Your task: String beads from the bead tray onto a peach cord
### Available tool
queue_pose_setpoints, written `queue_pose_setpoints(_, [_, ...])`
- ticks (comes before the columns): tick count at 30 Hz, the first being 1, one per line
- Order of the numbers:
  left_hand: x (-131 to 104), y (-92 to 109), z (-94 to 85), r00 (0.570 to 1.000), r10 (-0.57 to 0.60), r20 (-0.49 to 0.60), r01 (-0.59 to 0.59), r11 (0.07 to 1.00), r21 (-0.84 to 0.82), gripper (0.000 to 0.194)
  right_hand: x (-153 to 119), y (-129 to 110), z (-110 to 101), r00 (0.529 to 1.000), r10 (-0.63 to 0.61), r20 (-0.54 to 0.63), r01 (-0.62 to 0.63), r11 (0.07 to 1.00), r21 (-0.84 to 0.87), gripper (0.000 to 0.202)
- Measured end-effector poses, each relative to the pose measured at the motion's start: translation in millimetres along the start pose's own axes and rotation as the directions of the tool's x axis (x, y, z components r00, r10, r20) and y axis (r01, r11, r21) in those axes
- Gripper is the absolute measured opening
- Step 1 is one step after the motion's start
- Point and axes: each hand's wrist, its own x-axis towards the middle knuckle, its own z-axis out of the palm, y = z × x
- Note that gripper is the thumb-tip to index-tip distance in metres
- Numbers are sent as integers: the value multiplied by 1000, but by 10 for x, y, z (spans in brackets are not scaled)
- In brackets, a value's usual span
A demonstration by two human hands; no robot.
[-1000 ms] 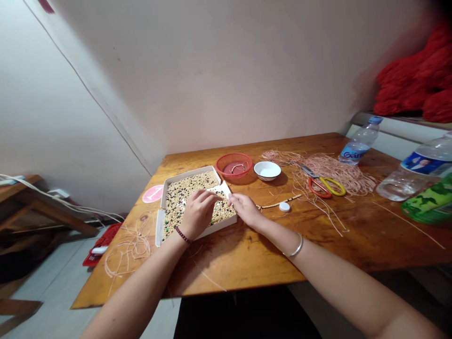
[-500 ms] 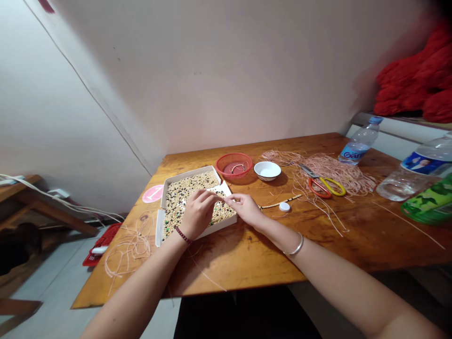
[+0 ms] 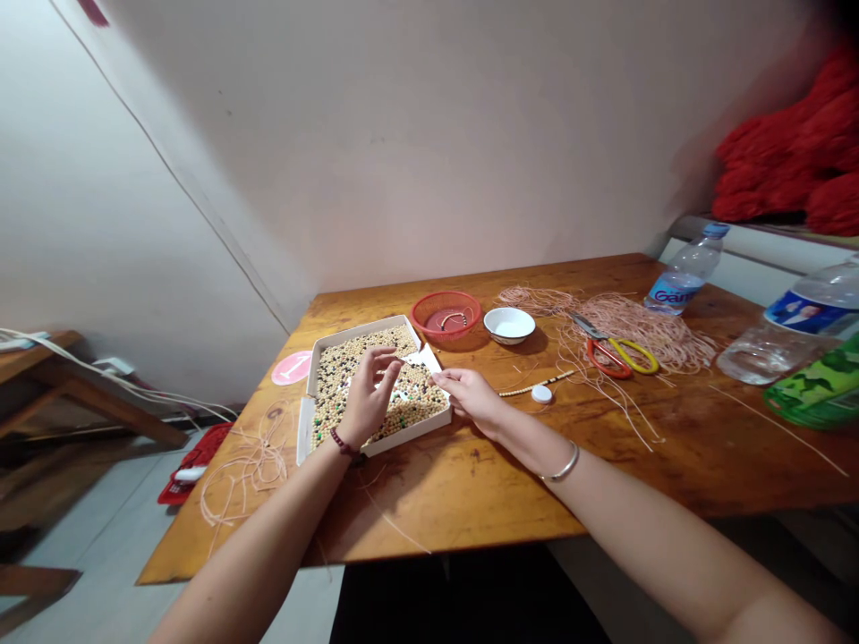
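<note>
My left hand (image 3: 366, 400), with a dark beaded bracelet on its wrist, is over an open white cardboard box (image 3: 407, 436) of small cream, black and green beads (image 3: 362, 344). Its thumb and index finger come together at the tips; anything between them is too small to make out. My right hand (image 3: 470, 396), a silver bangle on its wrist, pinches a thin cord at the box's right edge. A strand of cream and dark beads (image 3: 527, 388) trails from behind that hand across the table.
Beyond the box stand a red basket (image 3: 417, 329) holding a short beaded strand and a white bowl (image 3: 510, 338). Scissors (image 3: 617, 351) lie on pink cords (image 3: 661, 335). Bottles (image 3: 684, 273) stand at right. A white cap (image 3: 541, 394) and loose cords (image 3: 245, 470) lie on the wooden table (image 3: 483, 501).
My left hand has drawn away to the left from my right fingertips and turned, so its thumb shows. My right hand has stayed nearly in place.
</note>
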Motion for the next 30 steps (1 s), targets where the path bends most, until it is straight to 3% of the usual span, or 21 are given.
queue_pose_setpoints(4, [29,8,-4,988,-132,84,139,988,-72,30,-13,1,11,1000,14,1,-14,1000,19,43])
queue_pose_setpoints(10, [13,77,4,971,-174,164,204,961,-188,30,-7,9,30,1000,9,9,-9,999,-31,45])
queue_pose_setpoints(13, [11,98,-6,968,-200,150,229,949,-216,31,-6,1,36,1000,2,11,-2,1000,-9,45])
queue_pose_setpoints(23, [-2,65,6,977,-151,153,186,951,-247,25,97,126,-33,981,-182,-63,162,956,-247,48])
queue_pose_setpoints(30, [-24,39,41,974,-165,154,203,938,-280,24,107,126,-22,967,-245,-70,207,915,-347,48])
